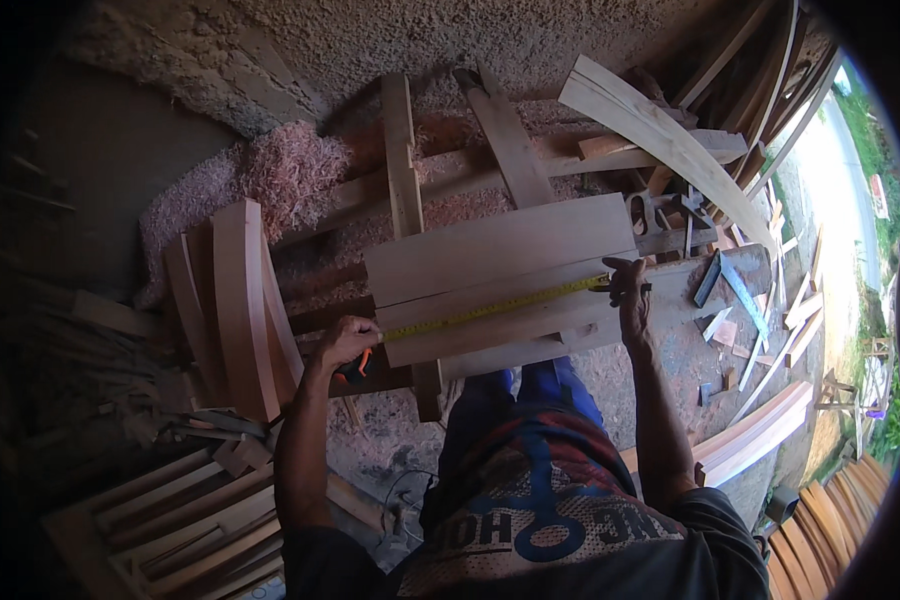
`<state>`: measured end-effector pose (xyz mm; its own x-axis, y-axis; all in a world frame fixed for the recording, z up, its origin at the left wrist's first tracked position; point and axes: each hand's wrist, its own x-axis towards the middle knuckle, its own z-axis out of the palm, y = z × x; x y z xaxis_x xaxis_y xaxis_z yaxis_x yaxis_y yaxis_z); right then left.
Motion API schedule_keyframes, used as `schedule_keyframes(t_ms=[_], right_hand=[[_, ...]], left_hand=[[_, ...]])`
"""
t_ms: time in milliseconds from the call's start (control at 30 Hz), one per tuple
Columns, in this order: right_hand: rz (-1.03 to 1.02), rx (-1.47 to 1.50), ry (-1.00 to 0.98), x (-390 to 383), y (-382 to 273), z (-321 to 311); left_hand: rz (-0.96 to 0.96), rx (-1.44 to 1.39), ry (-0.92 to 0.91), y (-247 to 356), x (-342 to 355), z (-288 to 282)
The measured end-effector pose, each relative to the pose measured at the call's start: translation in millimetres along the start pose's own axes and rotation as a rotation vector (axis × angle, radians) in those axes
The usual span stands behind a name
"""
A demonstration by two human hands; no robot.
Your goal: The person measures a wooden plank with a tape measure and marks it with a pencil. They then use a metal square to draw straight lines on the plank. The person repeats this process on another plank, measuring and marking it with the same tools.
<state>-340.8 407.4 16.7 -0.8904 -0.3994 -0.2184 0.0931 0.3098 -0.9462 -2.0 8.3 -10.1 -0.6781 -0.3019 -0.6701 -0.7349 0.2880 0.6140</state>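
A yellow tape measure blade (495, 308) runs across a stack of flat wooden boards (500, 250) lying on a rough workbench. My left hand (348, 342) grips the orange tape measure case at the boards' left end. At the right end, my right hand (628, 288) pins the tape's tip to the board and holds a dark pencil whose point touches the wood. Both forearms reach up from the lower edge.
Curved wooden pieces (238, 300) lean at the left, and a long curved plank (670, 140) lies at the upper right. A hand plane (642, 210) and a try square (730, 280) rest on the bench. Pink shavings (290, 170) are heaped behind. Wooden slats (180, 520) lie at the lower left.
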Motion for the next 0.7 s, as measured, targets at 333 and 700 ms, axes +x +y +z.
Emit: schedule_keyframes(t_ms=[333,700], right_hand=[[-0.007,0.065,-0.717,-27,-44,149],[-0.208,0.048,-0.842,-33,-23,217]], left_hand=[[0.027,-0.029,-0.007,5,2,2],[0.052,0.088,0.025,5,3,3]])
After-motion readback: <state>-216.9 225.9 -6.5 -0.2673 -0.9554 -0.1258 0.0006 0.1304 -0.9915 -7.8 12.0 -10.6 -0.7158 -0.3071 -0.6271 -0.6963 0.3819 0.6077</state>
